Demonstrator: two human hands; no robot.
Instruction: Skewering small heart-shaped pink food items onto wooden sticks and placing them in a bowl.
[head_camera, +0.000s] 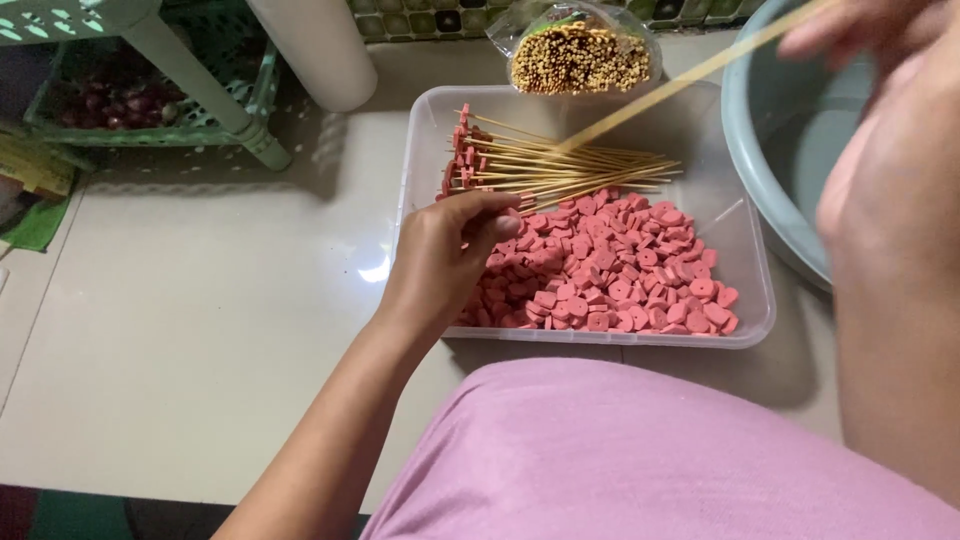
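A green crate (240, 95) of dark fruit (110, 105) under a stool leg (205, 90).

- Pale glossy tiled floor (200, 300) with a bright light glare.
- Green plastic stool leg (200, 85).
- Green crate (255, 95) of dark fruit behind.
- White post (315, 50).
- Mosaic tile strip (420, 18) along the wall.

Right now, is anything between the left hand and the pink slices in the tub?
Nothing visible. The left hand is already inside the clear tub, its fingertips at the edge of the pink slices, just below the finished skewers. The right hand holds a bare stick higher up, off to the side.
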